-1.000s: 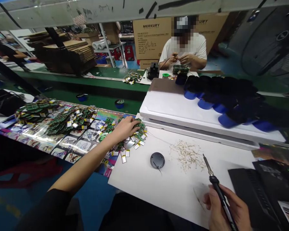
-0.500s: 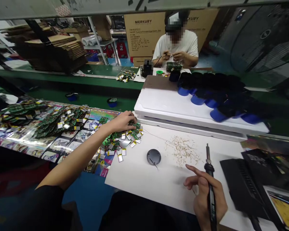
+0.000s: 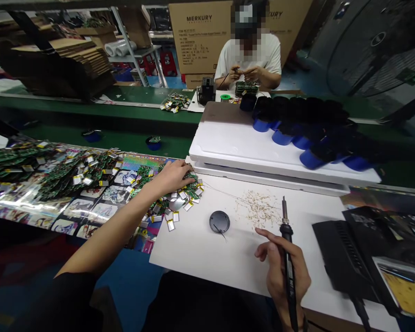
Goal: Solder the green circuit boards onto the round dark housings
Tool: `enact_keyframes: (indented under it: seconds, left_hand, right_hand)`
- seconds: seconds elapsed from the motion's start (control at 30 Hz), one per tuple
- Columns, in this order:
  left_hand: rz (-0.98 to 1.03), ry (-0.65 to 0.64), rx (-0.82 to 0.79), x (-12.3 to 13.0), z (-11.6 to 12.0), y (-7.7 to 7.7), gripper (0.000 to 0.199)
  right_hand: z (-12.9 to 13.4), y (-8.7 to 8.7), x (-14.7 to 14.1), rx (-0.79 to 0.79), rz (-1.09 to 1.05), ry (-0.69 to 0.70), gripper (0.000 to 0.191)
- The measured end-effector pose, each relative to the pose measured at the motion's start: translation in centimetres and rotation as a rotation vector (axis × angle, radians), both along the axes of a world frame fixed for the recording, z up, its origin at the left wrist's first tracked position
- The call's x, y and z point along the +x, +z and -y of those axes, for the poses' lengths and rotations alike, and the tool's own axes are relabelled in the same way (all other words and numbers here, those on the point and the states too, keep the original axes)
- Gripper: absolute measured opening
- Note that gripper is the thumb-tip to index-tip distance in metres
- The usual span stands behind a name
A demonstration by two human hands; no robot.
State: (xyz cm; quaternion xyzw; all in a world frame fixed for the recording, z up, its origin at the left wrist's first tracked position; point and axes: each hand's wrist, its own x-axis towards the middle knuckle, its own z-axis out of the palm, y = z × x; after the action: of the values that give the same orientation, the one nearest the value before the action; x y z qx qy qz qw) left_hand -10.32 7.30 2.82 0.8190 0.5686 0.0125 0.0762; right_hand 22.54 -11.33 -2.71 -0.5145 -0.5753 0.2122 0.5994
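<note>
My left hand rests with curled fingers on a heap of small green circuit boards with silver pouch cells, and its fingers hide what lies beneath. My right hand grips a black soldering iron with its tip pointing away from me, and its index finger is stretched out to the left. The iron's tip is above the white work board, apart from the heap. Near it lie pale solder scraps. A round black dish with a thin wire sits between my hands.
More boards cover a glossy printed sheet to the left. A black soldering station stands right. White foam slabs carry blue-and-black cups. Across the bench, a co-worker handles a small part.
My right hand has risen from the lower right, and the iron now stands more upright. My left hand stays on the heap. The whole scene has shifted slightly up and left in view.
</note>
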Motion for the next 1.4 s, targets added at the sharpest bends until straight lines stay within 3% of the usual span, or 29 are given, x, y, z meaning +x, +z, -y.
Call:
enact_keyframes:
  seconds: [0.17,0.37,0.5,0.6,0.73,0.87,1.0,1.13,1.23,1.33,1.4]
  left_hand:
    - [-0.034,-0.046,0.023,0.5,0.7,0.8,0.021]
    - [-0.045,0.002,-0.045,0.8,0.8,0.7,0.037]
    - [0.043,-0.01,-0.007,1.0,1.2,1.6,0.021]
    - [0.308,-0.012,-0.027,1.5,1.9,2.7,0.011]
    - [0.842,-0.066,-0.152,3.9,3.1,3.2,0.023]
    - [1.34,-0.074,-0.446,7.6,4.4,1.8,0.038]
    - [1.518,-0.039,-0.738,10.2,5.9,-0.1,0.052]
    - [1.567,-0.014,-0.849,11.1,7.1,-1.6,0.056]
    - [1.535,-0.038,-0.778,10.8,7.3,-1.5,0.055]
    - [1.265,-0.177,-0.589,9.1,6.8,-0.2,0.045]
    - [0.979,-0.317,-0.497,7.6,6.5,0.9,0.056]
  right_hand:
    - [0.1,-0.3,0.0,-0.02,-0.019,-0.029,0.018]
    - [0.0,-0.3,-0.1,-0.003,-0.013,-0.021,0.018]
    - [0.0,-0.6,-0.4,-0.01,-0.002,-0.041,0.02]
    - [-0.3,-0.9,-0.4,0.046,0.009,-0.045,0.026]
    - [-1.4,-0.8,-0.7,0.166,0.052,-0.005,0.042]
    - [-3.2,0.5,-1.9,0.224,0.153,0.077,0.06]
    - [-4.8,1.3,-3.1,0.209,0.285,0.163,0.069]
    - [-5.2,1.3,-3.7,0.254,0.307,0.193,0.07]
    - [-5.0,1.3,-3.5,0.232,0.242,0.211,0.069]
    - [-4.8,1.1,-2.8,0.205,0.181,0.224,0.068]
    - [-4.6,0.8,-1.9,0.195,0.174,0.204,0.067]
